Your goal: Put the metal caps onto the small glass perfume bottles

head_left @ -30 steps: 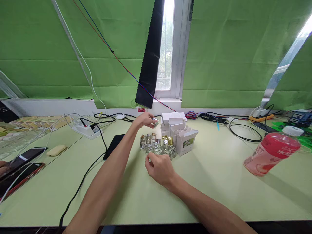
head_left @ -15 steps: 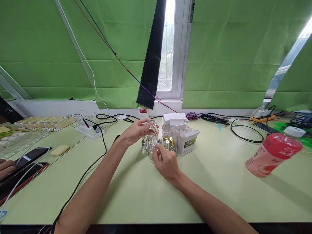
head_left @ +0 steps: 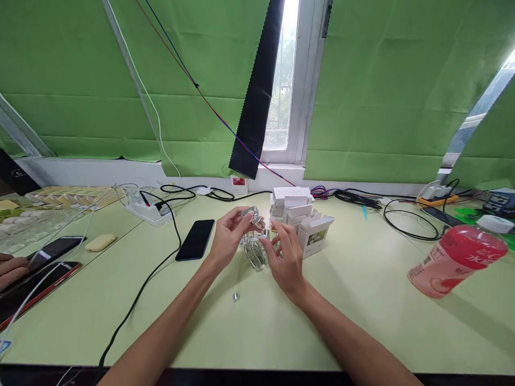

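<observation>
My left hand [head_left: 227, 236] is closed around a small clear glass perfume bottle [head_left: 252, 213], held tilted above the table. Just to its right is my right hand [head_left: 286, 260], its thumb and fingers bent and apart, with nothing clearly visible between them. Below and behind both hands stands a cluster of glass perfume bottles [head_left: 255, 256], partly covered by my fingers. A small silver cap [head_left: 235, 296] lies on the table nearer to me. Right of the bottles stand several white boxes [head_left: 311, 236], some with their flaps up.
A black phone [head_left: 195, 239] lies left of my hands. A black cable [head_left: 137, 300] crosses the left side. A pink-labelled drink bottle [head_left: 454, 262] stands at right. Another person's hand [head_left: 14, 272] is at the far left by phones. Cables and a power strip [head_left: 151, 213] line the back.
My left hand has lowered slightly, and my right hand has shifted right and its fingers have spread. The silver cap now shows on the table. The black phone is uncovered by my left arm.
</observation>
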Demonstrator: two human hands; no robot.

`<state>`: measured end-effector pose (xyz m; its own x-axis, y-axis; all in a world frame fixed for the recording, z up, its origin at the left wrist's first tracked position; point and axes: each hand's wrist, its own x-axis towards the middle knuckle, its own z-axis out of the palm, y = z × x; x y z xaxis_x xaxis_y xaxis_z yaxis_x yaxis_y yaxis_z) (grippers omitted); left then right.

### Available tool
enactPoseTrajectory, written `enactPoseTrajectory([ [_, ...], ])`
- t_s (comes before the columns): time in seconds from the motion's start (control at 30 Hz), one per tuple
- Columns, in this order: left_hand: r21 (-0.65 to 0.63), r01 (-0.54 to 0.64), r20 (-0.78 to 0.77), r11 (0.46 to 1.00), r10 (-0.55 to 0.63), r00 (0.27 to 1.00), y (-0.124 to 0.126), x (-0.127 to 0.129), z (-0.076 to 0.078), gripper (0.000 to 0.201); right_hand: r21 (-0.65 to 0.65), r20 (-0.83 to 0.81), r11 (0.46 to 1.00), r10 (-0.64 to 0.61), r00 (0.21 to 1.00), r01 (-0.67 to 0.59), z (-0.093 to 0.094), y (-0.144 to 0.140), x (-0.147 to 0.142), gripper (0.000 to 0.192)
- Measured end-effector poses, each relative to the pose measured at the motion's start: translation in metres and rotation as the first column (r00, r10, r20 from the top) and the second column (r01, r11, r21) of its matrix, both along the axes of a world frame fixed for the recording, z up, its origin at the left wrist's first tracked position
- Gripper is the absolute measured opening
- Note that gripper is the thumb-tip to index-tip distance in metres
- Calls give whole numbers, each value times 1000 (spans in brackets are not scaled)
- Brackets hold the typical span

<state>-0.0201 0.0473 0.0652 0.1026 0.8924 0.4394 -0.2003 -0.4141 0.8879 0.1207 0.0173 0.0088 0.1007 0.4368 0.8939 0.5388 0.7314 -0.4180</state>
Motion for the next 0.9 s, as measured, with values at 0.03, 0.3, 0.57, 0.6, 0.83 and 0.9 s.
enactPoseTrajectory([
  [0.03, 20, -33, -2, 999, 33, 999, 0, 3, -2, 31, -7, 5, 1000, 8, 1000, -7, -1, 1, -1, 43],
  [0.3, 132, -164, -56, 978, 173, 983, -6, 21, -14, 29, -4, 40, 1000, -4, 999, 4, -2, 9, -2, 49],
  [0.57, 232, -176, -170, 957, 218, 961, -13, 28, -18, 27, 56, 6, 997, -62, 998, 62, -1, 12, 6, 33],
  [0.6, 235, -185, -191, 954, 232, 954, -13, 26, -17, 27, 39, 12, 998, -56, 998, 56, -1, 12, 7, 32],
  [0.83, 250, -271, -209, 930, 325, 922, -12, 10, -13, 26, -2, 11, 1000, -19, 1000, 19, -1, 8, 8, 36],
  [0.9, 268, -295, -229, 917, 358, 905, -11, 7, -13, 25, -3, 3, 1000, -31, 1000, 31, -2, 9, 8, 36],
])
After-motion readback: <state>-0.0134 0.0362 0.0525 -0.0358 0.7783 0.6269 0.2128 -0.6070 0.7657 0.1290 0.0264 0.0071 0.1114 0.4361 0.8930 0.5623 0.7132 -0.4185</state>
